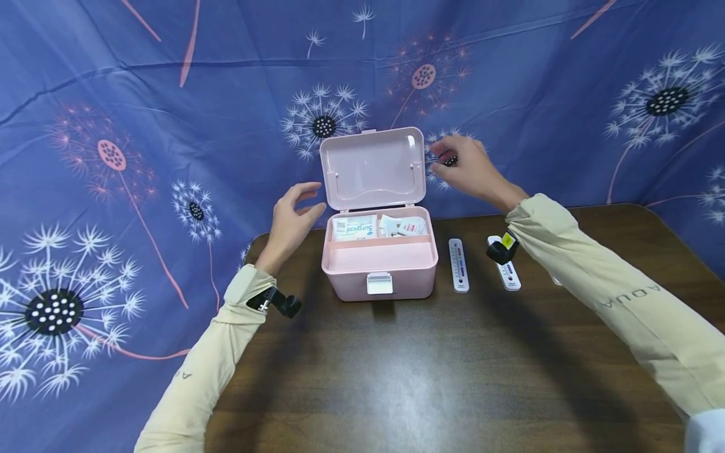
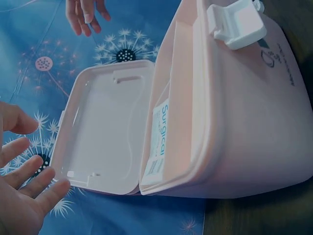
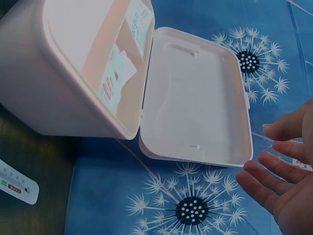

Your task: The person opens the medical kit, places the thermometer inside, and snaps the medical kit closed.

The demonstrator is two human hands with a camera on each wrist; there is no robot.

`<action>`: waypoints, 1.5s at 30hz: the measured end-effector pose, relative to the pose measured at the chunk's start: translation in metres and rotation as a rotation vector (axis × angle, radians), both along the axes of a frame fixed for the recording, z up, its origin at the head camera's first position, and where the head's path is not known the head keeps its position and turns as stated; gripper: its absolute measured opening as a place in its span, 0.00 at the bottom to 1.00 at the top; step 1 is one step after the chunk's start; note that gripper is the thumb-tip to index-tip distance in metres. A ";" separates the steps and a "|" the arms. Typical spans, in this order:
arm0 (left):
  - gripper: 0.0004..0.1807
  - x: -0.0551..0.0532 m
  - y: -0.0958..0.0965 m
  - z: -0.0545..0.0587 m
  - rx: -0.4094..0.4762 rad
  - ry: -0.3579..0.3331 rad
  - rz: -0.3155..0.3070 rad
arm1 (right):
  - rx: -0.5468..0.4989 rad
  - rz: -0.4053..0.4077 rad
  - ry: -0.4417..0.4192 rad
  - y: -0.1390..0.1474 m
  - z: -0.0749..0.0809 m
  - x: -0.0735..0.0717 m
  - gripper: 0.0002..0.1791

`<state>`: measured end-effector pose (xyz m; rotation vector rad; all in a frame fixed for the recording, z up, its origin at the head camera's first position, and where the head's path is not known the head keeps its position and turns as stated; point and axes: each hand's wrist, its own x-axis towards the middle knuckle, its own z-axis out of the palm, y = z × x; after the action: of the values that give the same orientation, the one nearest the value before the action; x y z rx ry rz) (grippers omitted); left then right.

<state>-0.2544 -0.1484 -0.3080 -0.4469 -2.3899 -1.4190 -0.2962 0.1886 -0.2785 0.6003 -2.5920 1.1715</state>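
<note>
A pink plastic case (image 1: 381, 286) stands on the table, its lid (image 1: 374, 168) raised and leaning back. In its rear compartments lie a white packet marked "Surgical" (image 1: 355, 228) and some small white packets with red print (image 3: 111, 87); the front compartment holds nothing visible. My left hand (image 1: 291, 220) hovers at the left of the lid, fingers loosely bent and apart from it. To the lid's right is my right hand (image 1: 467, 167), also holding nothing. Spread fingers show on the left hand (image 2: 29, 186) in the left wrist view and on the right hand (image 3: 288, 171) in the right wrist view.
Right of the case, a white thermometer (image 1: 459, 265) lies on the dark wooden table (image 1: 362, 377). A second thermometer (image 1: 510, 277) is partly covered by the right wrist camera. Behind everything hangs a blue cloth (image 1: 238, 126) with dandelion prints.
</note>
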 end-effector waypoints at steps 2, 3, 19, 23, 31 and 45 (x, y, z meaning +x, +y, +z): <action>0.21 0.008 0.003 0.003 0.015 0.000 -0.004 | -0.003 -0.006 -0.002 0.001 -0.002 0.004 0.19; 0.21 0.013 0.004 0.006 0.023 -0.001 -0.009 | -0.003 -0.009 -0.001 0.001 -0.003 0.005 0.19; 0.19 0.048 0.007 0.001 0.139 0.013 -0.025 | -0.002 -0.035 0.045 0.009 -0.016 0.030 0.17; 0.20 0.053 0.005 -0.005 0.151 0.002 -0.009 | -0.016 -0.028 0.028 0.010 -0.018 0.036 0.16; 0.20 0.061 0.003 -0.017 0.209 -0.009 0.009 | -0.025 -0.029 0.021 0.016 -0.027 0.048 0.16; 0.21 0.074 0.008 -0.031 0.254 -0.028 0.047 | -0.009 -0.040 0.032 0.021 -0.043 0.063 0.15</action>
<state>-0.1801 -0.1405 -0.3393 -0.3053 -2.1854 -1.6875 -0.2329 0.2097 -0.3218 0.5585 -2.5588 1.1506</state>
